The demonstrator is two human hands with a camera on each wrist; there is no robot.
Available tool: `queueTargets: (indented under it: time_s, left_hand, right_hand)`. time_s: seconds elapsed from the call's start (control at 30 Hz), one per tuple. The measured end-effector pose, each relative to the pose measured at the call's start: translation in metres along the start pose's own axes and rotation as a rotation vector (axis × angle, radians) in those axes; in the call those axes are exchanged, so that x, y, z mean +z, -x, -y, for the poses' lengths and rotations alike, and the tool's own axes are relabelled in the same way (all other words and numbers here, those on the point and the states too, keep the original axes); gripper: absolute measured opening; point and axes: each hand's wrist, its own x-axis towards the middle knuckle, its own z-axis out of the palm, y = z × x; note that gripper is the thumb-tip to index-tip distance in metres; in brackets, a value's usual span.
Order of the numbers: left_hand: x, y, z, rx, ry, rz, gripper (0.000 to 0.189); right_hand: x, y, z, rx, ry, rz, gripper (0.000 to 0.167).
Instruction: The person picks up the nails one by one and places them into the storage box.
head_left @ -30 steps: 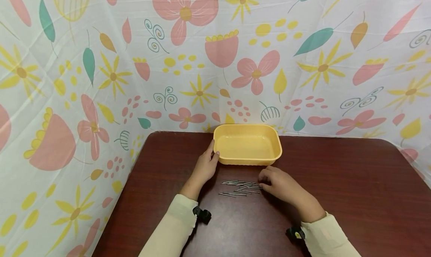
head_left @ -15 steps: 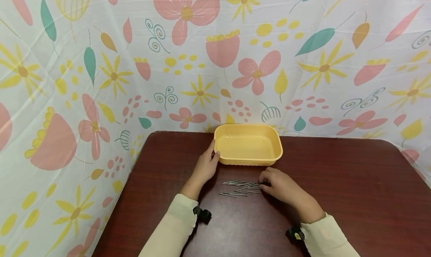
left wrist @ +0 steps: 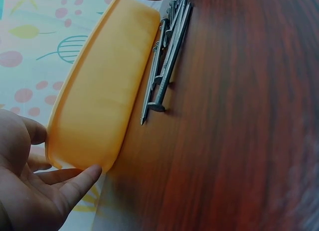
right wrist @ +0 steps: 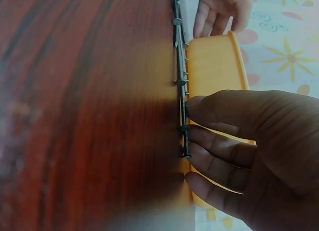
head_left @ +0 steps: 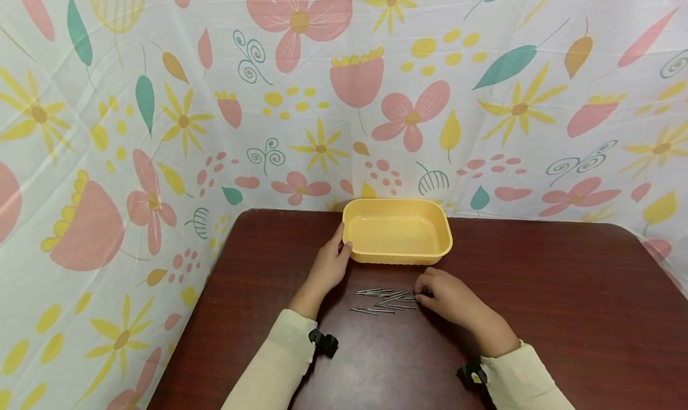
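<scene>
A yellow rectangular plastic tray (head_left: 398, 234) stands at the back of the table, against the cloth. My left hand (head_left: 329, 265) holds its left end, the thumb on the near corner and the other fingers round the side. Several steel nails (head_left: 384, 302) lie in a loose, criss-crossed bunch in front of the tray. My right hand (head_left: 446, 293) is at the right end of the bunch, its fingers bent. In the right wrist view, the right thumb and fingertips (right wrist: 197, 107) sit apart from each other right beside the nail heads (right wrist: 185, 128).
The dark red-brown wooden table (head_left: 564, 302) has rounded far corners. A white cloth (head_left: 344, 88) printed with flowers and leaves hangs behind it and along the left side. Black camera straps (head_left: 323, 342) are on both wrists, over light sleeves (head_left: 274, 365).
The right hand's thumb and forefinger draw slightly closer together at the ends of the nails. The left hand stays on the tray. The whole head view shifts a little.
</scene>
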Motion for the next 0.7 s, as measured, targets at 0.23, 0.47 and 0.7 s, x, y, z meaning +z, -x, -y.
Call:
queueTargets:
  time_s: [0.23, 0.47, 0.7]
  left_hand:
    - [0.0002, -0.0002, 0.0007, 0.002, 0.0, 0.011, 0.06]
    - [0.0004, 0.0007, 0.0, 0.011, 0.007, 0.011, 0.06]
    - [-0.0002, 0.0014, -0.0005, 0.002, 0.013, 0.013, 0.06]
  right_hand:
    - [0.0007, 0.0002, -0.0007, 0.004, -0.011, -0.002, 0.013]
    - [0.0028, 0.0005, -0.002, 0.033, -0.035, 0.017, 0.016]
    - [0.0044, 0.0002, -0.0034, 0.019, -0.024, 0.001, 0.019]
